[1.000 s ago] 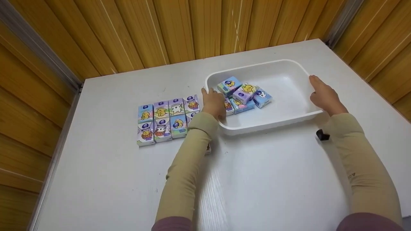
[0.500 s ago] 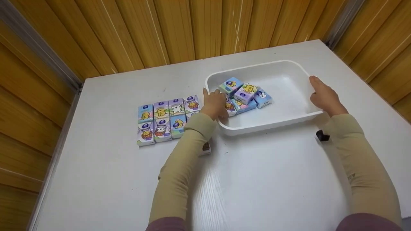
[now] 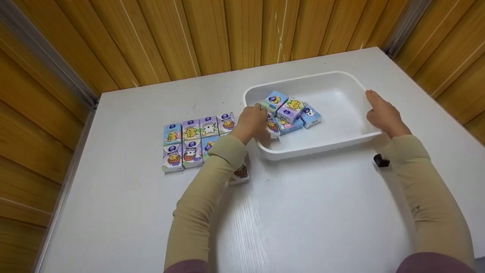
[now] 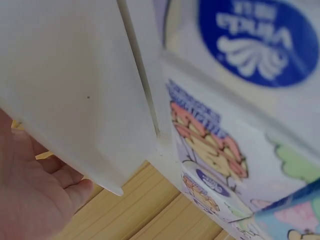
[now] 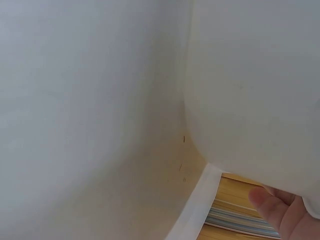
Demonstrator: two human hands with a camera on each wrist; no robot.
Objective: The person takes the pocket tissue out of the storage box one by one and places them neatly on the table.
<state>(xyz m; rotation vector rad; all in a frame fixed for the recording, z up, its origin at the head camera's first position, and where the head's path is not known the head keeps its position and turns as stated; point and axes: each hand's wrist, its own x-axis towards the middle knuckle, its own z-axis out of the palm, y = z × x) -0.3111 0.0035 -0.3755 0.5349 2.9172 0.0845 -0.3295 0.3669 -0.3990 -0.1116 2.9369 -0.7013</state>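
Observation:
My left hand [image 3: 248, 123] reaches over the left rim of a white plastic tray [image 3: 322, 146], its curled fingers beside the leftmost small tissue pack [image 3: 272, 125] inside. Whether they pinch that pack is hidden. In the left wrist view, the left hand [image 4: 37, 192] shows partly behind the tray's wall [image 4: 75, 100]. My right hand [image 3: 386, 113] grips the tray's right rim, thumb on top. Several cartoon-printed packs, such as a purple one [image 3: 291, 109] and a blue one [image 3: 311, 115], lie heaped in the tray's left end.
Left of the tray, tissue packs [image 3: 191, 153] stand in two neat rows on the white table [image 3: 125, 197]. One more pack [image 3: 240, 175] lies partly under the left forearm. A small black object [image 3: 381, 160] sits near the right sleeve. Wood-patterned panels [image 3: 242, 34] border the table.
My left forearm has swung leftward, uncovering more of the pack below it. The left fingers have drawn in from the rim, and the tray's left packs have shifted slightly right. The right hand stays put.

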